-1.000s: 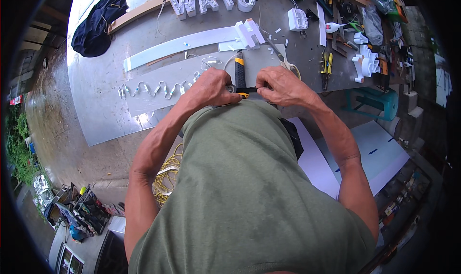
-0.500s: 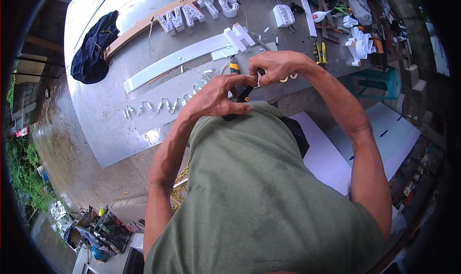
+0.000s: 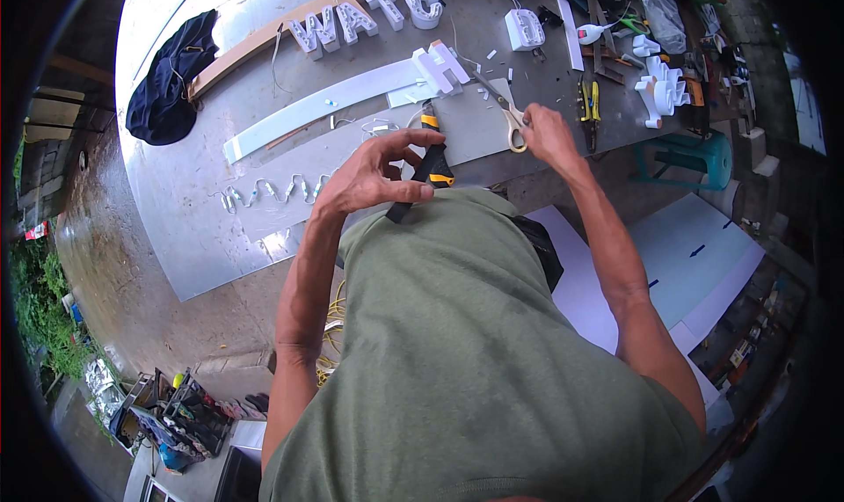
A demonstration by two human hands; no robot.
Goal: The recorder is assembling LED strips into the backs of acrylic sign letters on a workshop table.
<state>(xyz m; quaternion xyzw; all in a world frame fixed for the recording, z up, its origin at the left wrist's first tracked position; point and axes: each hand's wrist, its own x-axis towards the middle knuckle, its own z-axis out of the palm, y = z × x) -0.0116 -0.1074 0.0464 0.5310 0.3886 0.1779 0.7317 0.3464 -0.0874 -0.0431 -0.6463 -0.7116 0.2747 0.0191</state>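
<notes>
My left hand [image 3: 374, 172] is at the table's near edge, thumb and fingers closed around a narrow black strip [image 3: 429, 163] that slants down toward my shirt. Behind the strip lies a yellow-and-black handled tool [image 3: 429, 122], its middle partly covered. My right hand [image 3: 549, 136] is farther right, fingers curled at the cream handles of a pair of scissors [image 3: 515, 136]. The scissors' blades point away toward a white letter-shaped piece [image 3: 442, 69]. Beside my left hand, a wavy string of small light modules [image 3: 272, 192] rests on a clear sheet.
White letter-shaped shells [image 3: 356, 25] stand along a wooden strip at the back. A black cloth bag [image 3: 174, 80] lies at the far left. Pliers [image 3: 589, 99], other tools and white cut shapes [image 3: 661, 89] crowd the right side. A teal stool [image 3: 703, 159] stands beside the table.
My right hand has left the black strip and moved right to the scissors' handles. My left hand still holds the strip, which now shows more fully.
</notes>
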